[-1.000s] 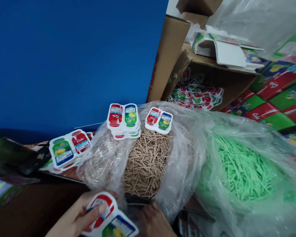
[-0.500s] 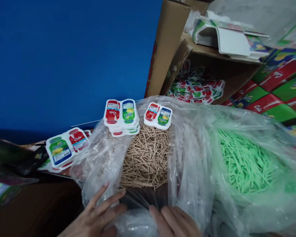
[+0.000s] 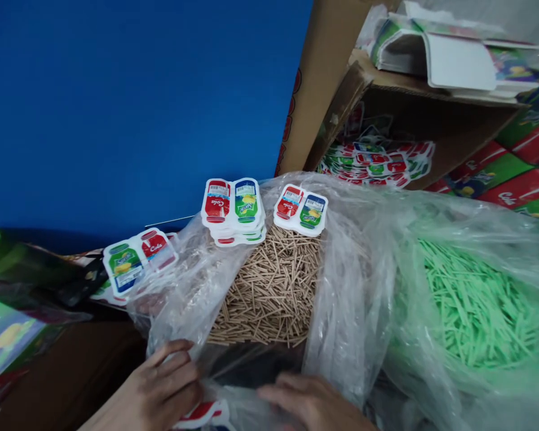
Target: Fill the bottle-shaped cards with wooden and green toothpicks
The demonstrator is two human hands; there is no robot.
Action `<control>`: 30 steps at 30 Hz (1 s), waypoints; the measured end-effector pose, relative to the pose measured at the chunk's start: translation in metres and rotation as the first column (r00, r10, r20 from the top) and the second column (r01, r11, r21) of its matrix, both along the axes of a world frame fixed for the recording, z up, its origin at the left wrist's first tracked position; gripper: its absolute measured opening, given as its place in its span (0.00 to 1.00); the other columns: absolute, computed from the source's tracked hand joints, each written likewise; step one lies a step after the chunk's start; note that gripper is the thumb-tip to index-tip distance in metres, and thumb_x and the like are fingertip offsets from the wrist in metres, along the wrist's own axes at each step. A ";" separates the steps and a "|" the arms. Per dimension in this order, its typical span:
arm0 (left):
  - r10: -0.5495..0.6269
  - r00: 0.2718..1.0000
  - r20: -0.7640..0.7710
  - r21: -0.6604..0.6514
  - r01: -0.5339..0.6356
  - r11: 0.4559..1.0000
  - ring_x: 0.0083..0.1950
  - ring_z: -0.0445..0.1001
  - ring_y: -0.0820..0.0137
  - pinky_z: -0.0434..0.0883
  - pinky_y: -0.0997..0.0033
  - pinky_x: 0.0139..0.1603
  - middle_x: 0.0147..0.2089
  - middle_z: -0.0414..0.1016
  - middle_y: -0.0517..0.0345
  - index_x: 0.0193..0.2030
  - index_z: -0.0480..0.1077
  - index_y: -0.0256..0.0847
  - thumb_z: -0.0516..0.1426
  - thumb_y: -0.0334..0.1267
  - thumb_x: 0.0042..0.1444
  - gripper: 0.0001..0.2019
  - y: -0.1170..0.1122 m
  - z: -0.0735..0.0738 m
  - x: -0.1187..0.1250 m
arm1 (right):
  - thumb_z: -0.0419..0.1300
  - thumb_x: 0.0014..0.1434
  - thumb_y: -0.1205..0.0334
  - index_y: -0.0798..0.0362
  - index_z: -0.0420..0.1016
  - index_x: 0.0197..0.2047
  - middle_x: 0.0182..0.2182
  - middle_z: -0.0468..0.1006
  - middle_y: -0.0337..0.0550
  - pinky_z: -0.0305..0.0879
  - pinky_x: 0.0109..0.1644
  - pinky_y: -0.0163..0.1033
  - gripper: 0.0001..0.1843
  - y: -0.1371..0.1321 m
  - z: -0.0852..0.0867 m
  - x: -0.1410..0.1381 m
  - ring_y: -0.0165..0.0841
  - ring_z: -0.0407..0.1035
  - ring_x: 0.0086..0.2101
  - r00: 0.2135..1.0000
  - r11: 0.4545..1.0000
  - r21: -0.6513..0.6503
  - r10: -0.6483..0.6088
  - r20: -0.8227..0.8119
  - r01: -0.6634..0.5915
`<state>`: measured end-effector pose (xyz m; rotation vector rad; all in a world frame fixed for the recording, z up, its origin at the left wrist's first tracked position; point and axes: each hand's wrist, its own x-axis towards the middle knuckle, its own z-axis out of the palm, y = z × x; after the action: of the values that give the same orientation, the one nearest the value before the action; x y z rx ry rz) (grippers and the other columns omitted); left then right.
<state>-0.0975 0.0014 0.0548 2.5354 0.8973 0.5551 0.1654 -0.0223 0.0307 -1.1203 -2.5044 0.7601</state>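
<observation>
1. Change: a second ago the left hand (image 3: 161, 383) gripped a Cola card in plain sight; half a second ago its fingers were spread on the film. Now they're curled closer together, and a red-and-white card (image 3: 202, 414) shows just beside them, partly hidden by hand and film.
2. Left fingers: half curled; can't tell if they grip the card or just touch it.
3. Right hand (image 3: 312, 401): fingers bent, close together, on the plastic film (image 3: 247, 407) right of the card. Can't tell if pinched.
4. Text: beyond the fingers, card stack (image 3: 231, 206) and smaller card (image 3: 300, 209) read "Cola" and what looks like "Sprite", upside down. Card pile (image 3: 141, 257) beyond the left fingers: same wording, upright. Tall carton (image 3: 327, 66): red lettering, too oblique to read.
5. Around: brown sticks (image 3: 269, 287) straight beyond both hands; green sticks (image 3: 480, 305) right of the right fingers. Far right: open box (image 3: 458, 114) of cards, printed boxes (image 3: 521, 188) marked "Cola".
6. In the way: bag folds cover part of the left card pile.
</observation>
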 end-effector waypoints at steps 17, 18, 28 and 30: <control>0.014 0.999 0.034 0.065 -0.017 0.998 0.27 0.65 0.69 0.62 0.57 0.57 0.23 0.66 0.60 0.27 0.66 0.43 0.39 0.30 0.59 0.17 -0.021 -0.037 -0.005 | 0.55 0.55 0.76 0.70 0.71 0.46 0.42 0.76 0.64 0.66 0.49 0.48 0.15 0.023 -0.075 -0.124 0.47 0.69 0.45 0.946 0.979 0.205 -0.075 0.316 0.009; 0.031 0.997 0.065 0.065 -0.036 0.997 0.26 0.64 0.69 0.62 0.57 0.58 0.23 0.65 0.60 0.27 0.65 0.43 0.39 0.31 0.59 0.18 -0.021 -0.039 -0.005 | 0.55 0.56 0.76 0.70 0.70 0.48 0.44 0.75 0.66 0.66 0.49 0.48 0.16 0.021 -0.078 -0.126 0.48 0.69 0.46 0.947 0.974 0.226 -0.087 0.308 0.016; -0.007 1.000 -0.001 0.071 0.007 0.997 0.27 0.65 0.70 0.66 0.62 0.52 0.21 0.65 0.60 0.24 0.63 0.42 0.36 0.35 0.64 0.22 -0.016 -0.044 -0.008 | 0.56 0.56 0.73 0.71 0.66 0.52 0.49 0.72 0.69 0.62 0.52 0.57 0.20 0.022 -0.108 -0.143 0.52 0.65 0.51 0.971 0.953 0.301 -0.062 0.230 -0.011; -0.023 1.000 -0.013 0.145 0.024 0.989 0.24 0.64 0.73 0.67 0.68 0.49 0.19 0.64 0.62 0.21 0.62 0.42 0.38 0.34 0.65 0.23 -0.013 -0.047 -0.009 | 0.54 0.56 0.74 0.72 0.64 0.54 0.50 0.71 0.69 0.60 0.55 0.54 0.22 0.023 -0.101 -0.132 0.50 0.63 0.53 0.973 0.955 0.297 -0.081 0.215 0.014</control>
<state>-0.1069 -0.0117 0.0076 2.6781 0.8584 0.6210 0.0330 0.0009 -0.0701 -1.2088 -2.6484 0.2426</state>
